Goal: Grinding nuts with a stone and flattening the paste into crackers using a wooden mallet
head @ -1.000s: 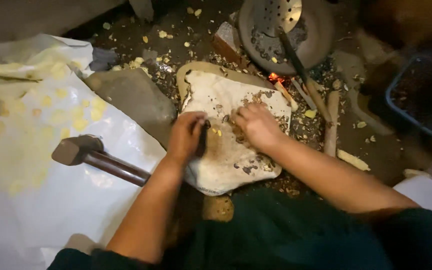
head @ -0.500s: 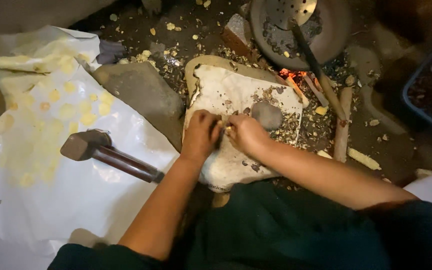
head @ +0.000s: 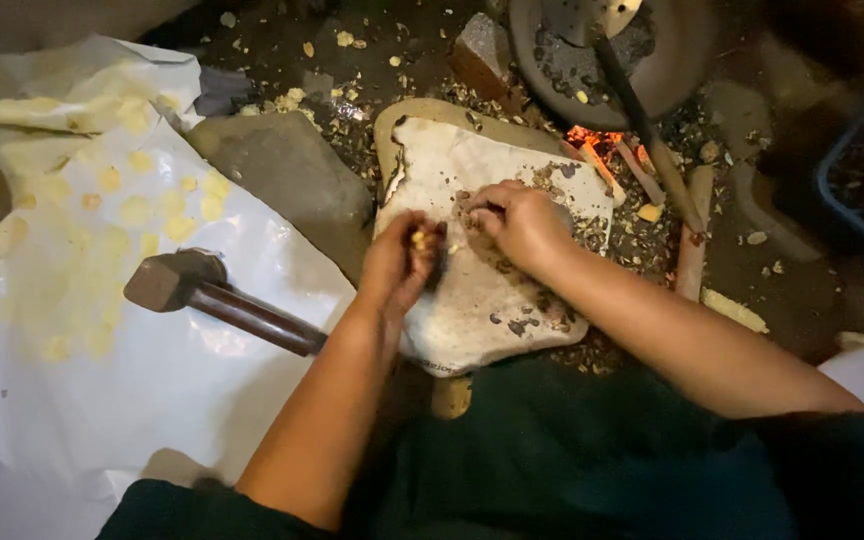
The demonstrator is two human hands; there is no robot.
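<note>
Two hands work on the pale flat stone, and since a second ago they have parted. Your left hand, which lay spread beside the right in the crumbs, is now lifted a little with its fingers pinched shut on a small yellow kernel. So, as I judge it, you have gone from sweeping through the debris to picking out a piece.

Going left to right: the white plastic sheet holds flat yellow kernels, with the hammer lying across it. On the stone, your right hand stays curled among broken shells; what it grips I cannot tell. Embers glow beyond, under a dark pan. At far right a blue basket is too dark to read.
</note>
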